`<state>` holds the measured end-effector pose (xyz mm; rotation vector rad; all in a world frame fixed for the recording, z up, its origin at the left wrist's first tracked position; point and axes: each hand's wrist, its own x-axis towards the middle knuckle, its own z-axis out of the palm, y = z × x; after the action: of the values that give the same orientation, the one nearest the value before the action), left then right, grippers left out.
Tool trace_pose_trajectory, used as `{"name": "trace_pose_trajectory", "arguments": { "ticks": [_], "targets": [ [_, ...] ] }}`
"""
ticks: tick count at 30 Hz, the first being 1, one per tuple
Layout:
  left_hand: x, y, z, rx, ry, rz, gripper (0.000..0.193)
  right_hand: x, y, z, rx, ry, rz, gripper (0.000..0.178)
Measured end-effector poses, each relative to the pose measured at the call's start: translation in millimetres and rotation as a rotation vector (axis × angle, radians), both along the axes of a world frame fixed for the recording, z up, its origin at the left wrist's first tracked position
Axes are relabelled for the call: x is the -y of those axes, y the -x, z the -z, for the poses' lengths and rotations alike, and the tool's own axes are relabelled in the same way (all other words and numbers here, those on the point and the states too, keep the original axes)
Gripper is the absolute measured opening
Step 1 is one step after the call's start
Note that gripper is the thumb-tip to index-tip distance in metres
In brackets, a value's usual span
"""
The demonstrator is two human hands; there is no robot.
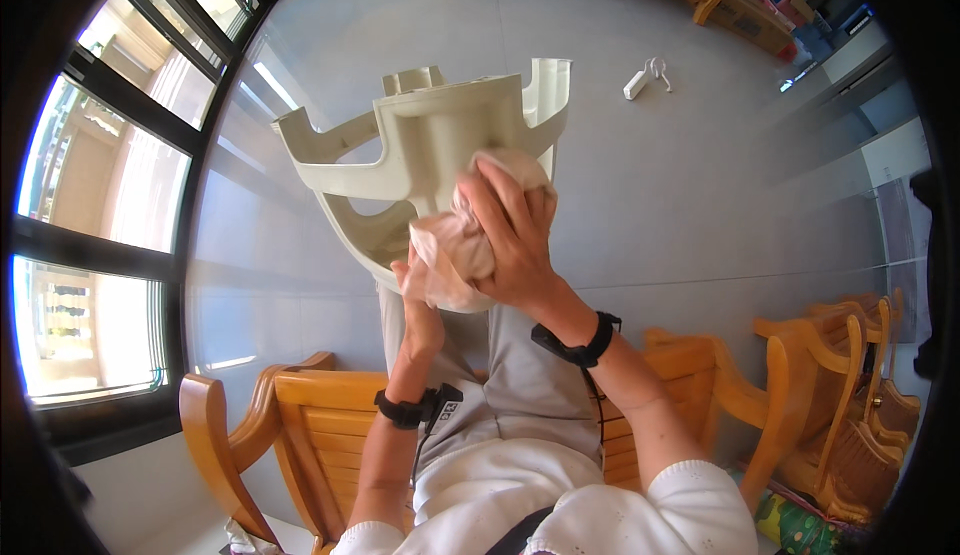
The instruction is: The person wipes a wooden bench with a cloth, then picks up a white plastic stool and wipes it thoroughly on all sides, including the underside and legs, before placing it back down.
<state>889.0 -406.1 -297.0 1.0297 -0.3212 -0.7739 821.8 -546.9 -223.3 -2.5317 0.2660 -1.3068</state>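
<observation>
A cream plastic stool (pixel 415 140) is tipped over in front of my knees, its legs pointing up and away from me. My right hand (pixel 515 245) presses a crumpled pale pink cloth (pixel 450 250) against the stool's side, fingers bent over the fabric. Close to my lap, my left hand (pixel 422 320) grips the stool's near edge; the hanging cloth hides most of its fingers. Both wrists wear black bands.
I sit on a slatted wooden bench (pixel 320 405). Dark-framed windows (pixel 135 125) line the left side. A small white object with a loop (pixel 648 77) lies on the grey tiled floor (pixel 700 185). More wooden furniture (pixel 820 385) stands at right, and a cardboard box (pixel 750 25) is at the far right.
</observation>
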Motion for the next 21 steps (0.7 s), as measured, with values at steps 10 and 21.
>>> {"name": "trace_pose_trajectory", "arguments": {
  "ticks": [10,21],
  "targets": [
    [5,3,1,0.264,-0.069,0.014,0.087,-18,-43,-20,0.116,-0.154,0.067,0.067],
    [10,14,4,0.107,-0.057,0.058,0.08,-20,-19,-13,0.09,0.132,-0.081,0.049]
  ]
}}
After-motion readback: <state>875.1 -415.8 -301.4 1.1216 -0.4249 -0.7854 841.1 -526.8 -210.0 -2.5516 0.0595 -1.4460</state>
